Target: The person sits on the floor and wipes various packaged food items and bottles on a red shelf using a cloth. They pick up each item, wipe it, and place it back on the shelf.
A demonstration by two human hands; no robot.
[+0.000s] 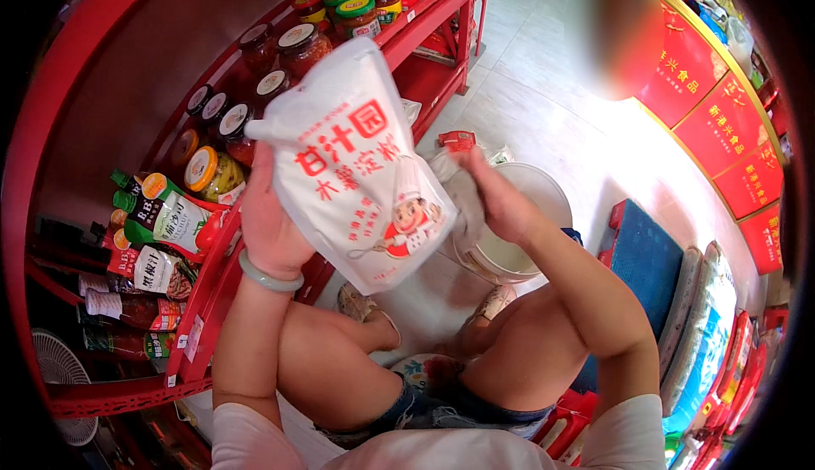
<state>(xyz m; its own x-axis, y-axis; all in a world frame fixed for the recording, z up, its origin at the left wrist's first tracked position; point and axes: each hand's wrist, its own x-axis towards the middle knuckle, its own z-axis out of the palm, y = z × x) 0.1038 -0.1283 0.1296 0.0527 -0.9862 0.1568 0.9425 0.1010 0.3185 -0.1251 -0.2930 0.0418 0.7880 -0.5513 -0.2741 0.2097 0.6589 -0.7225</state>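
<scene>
My left hand (272, 231) holds a white plastic pouch (363, 183) from its left side, thumb near the upper corner. Red writing and a cartoon chef cover the face of the pouch, which tilts in front of the shelf. In my right hand (500, 199) is a crumpled grey cloth (461, 196), against the pouch's right edge. Below that hand a white bucket (557, 199) stands on the floor, partly hidden by my forearm.
The red metal shelf (207, 317) on the left bears sauce jars (356, 14), a ketchup pouch (181, 215) and bottles (130, 304). A blue platform (643, 266) and stacked sacks (694, 323) are at the right. Red printed boxes (726, 126) line a display beyond the tiled floor (509, 81).
</scene>
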